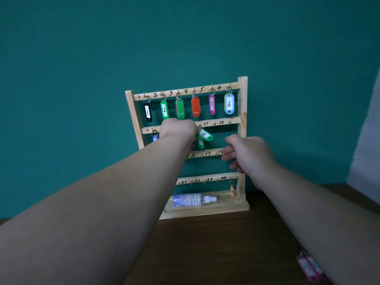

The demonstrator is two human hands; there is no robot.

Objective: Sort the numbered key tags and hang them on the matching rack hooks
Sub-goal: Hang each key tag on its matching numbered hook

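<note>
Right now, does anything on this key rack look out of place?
Two green tags both read 10: the tilted tag beside the left hand, and the hanging tag beneath it. A spray bottle lies on its side in the rack base.

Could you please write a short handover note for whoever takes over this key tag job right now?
Left hand: at hook 10, holding the green 10 tags, one tilted, not yet hanging free.
Right hand: loosely curled by the right post of the rack, nothing seen in it.
Done: six tags fill the top rail; a blue tag at hook 7; orange tag 24 on its hook.
Left: hooks 11, 12, 16, 17, 21 to 23 bare; pink tags lie on the table. Hooks behind the arms are hidden.
</note>
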